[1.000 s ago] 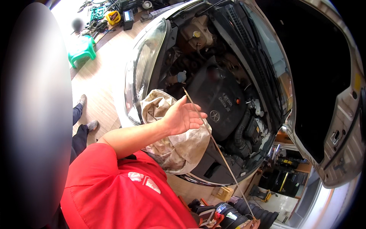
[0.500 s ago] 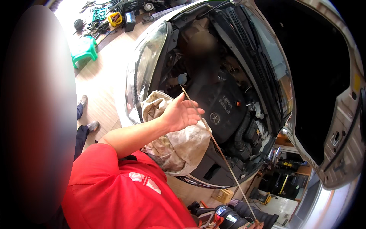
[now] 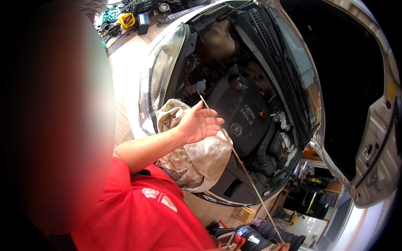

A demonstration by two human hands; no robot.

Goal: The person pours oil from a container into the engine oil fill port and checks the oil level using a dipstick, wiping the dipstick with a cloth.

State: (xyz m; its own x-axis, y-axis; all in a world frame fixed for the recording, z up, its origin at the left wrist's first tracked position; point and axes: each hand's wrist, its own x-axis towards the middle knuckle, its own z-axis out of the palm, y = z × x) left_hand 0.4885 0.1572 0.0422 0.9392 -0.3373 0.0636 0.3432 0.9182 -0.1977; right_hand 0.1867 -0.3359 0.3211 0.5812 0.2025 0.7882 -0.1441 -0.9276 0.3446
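Dipstick [image 3: 234, 157] slanting as a long thin rod from the lower edge up over the engine bay, near end lost beside what looks like the right hand [image 3: 284, 246], too cut off there to tell whether gripping or not. Halfway along, left hand [image 3: 201, 123] open, palm up, fingers loose, rod crossing just by the fingertips; cannot tell whether touching. Under that hand, stained rag [image 3: 197, 159] draped over the car's front edge. Beyond, black engine cover [image 3: 240, 113], with the rod's tip [image 3: 200, 95] hanging near the small grey cap at the cover's left corner. Best done by steadying the rod with the open hand, keeping the tip clear of the dirty parts, and bringing the rag up around the blade before closing on it; a bent rod or a dropped tip probably the main risks. Against half a second ago: hand, rag and tip much where they were, view swung slightly, green stool on the floor almost gone at the upper left.
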